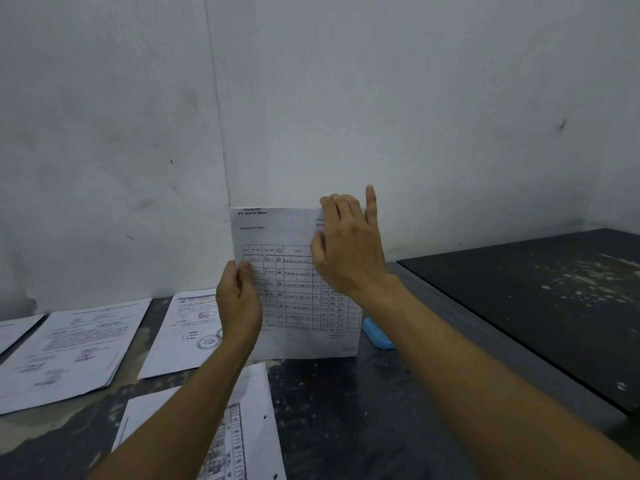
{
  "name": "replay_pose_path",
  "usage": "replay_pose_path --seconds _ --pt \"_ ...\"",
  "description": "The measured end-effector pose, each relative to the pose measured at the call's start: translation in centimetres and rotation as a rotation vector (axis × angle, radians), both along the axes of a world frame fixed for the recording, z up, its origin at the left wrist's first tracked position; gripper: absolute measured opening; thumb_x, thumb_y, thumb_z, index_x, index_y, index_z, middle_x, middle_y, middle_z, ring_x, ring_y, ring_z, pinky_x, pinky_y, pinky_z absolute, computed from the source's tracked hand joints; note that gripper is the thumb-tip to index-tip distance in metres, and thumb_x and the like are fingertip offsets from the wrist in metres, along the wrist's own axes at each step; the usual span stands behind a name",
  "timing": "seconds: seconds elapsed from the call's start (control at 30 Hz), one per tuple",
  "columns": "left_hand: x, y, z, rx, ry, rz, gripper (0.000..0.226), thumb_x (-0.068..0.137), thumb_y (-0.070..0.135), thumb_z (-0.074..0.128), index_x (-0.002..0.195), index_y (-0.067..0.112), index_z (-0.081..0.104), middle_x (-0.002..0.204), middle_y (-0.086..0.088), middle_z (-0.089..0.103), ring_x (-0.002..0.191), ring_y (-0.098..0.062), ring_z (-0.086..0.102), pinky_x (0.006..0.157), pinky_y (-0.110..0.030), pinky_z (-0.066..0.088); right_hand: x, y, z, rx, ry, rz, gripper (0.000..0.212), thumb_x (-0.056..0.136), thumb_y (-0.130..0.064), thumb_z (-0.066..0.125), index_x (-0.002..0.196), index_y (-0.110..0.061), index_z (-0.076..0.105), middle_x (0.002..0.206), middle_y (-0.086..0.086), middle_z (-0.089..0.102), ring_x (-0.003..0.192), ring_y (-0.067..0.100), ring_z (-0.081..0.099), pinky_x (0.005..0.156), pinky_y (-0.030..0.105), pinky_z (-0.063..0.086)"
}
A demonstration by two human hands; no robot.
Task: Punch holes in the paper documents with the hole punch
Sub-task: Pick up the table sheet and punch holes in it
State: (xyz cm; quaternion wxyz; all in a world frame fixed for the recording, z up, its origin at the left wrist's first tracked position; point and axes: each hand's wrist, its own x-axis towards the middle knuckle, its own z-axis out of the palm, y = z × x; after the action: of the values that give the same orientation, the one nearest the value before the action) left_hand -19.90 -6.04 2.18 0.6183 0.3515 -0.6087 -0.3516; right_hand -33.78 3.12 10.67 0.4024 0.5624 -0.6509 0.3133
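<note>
I hold a printed sheet with a table on it (291, 237) upright above the dark table, its bottom edge near the tabletop. My left hand (239, 303) grips its left edge, thumb on the front. My right hand (349, 244) lies over the sheet's upper right part, fingers spread and one finger raised; whether it pinches the paper is hidden. A light blue hole punch (377, 336) peeks out on the table behind the sheet's lower right corner, mostly hidden.
Several paper documents lie on the worn table: a stack at left (69, 348), one with stamps (187, 330), and a punched drawing sheet (249, 424) under my left forearm. A raised black board (540, 306) fills the right side. A grey wall stands close behind.
</note>
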Motion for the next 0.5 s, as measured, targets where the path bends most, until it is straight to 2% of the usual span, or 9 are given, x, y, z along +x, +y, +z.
replay_pose_path --seconds 0.3,0.37,0.43,0.5 --pt "0.3 -0.4 -0.1 0.008 -0.009 -0.001 0.035 0.106 0.04 0.035 0.096 0.01 0.052 0.087 0.0 0.06 0.077 -0.013 0.056 0.064 -0.03 0.049 -0.2 -0.1 -0.2 0.024 -0.021 0.006 0.049 0.085 -0.026 0.048 0.13 -0.008 0.052 0.131 0.009 0.056 0.129 0.025 0.048 0.121 0.056 0.007" --pt "0.3 -0.3 0.0 -0.002 -0.011 -0.008 0.035 0.106 0.039 0.036 0.096 0.01 0.052 0.087 -0.001 0.06 0.076 -0.012 0.054 0.063 -0.028 0.047 -0.3 0.0 -0.2 -0.021 -0.054 0.04 0.054 0.083 -0.024 0.05 0.134 -0.006 0.049 0.137 0.01 0.052 0.134 0.026 0.044 0.121 0.057 0.008" --pt "0.4 -0.1 0.3 -0.018 -0.013 -0.008 0.035 0.106 0.038 0.037 0.093 0.009 0.051 0.083 0.001 0.057 0.072 -0.009 0.051 0.059 -0.023 0.043 -0.6 0.3 -0.4 -0.102 -0.148 0.093 0.066 0.081 -0.024 0.054 0.143 -0.006 0.04 0.15 0.012 0.038 0.144 0.027 0.03 0.122 0.054 0.007" --pt "0.4 0.1 0.9 -0.035 -0.018 0.001 0.034 0.106 0.036 0.037 0.092 0.009 0.05 0.079 0.005 0.054 0.068 -0.006 0.049 0.058 -0.019 0.039 -0.9 0.7 -1.3 -0.142 -0.402 0.199 0.078 0.082 -0.022 0.06 0.151 -0.008 0.024 0.159 0.01 0.023 0.149 0.023 0.019 0.124 0.049 0.01"
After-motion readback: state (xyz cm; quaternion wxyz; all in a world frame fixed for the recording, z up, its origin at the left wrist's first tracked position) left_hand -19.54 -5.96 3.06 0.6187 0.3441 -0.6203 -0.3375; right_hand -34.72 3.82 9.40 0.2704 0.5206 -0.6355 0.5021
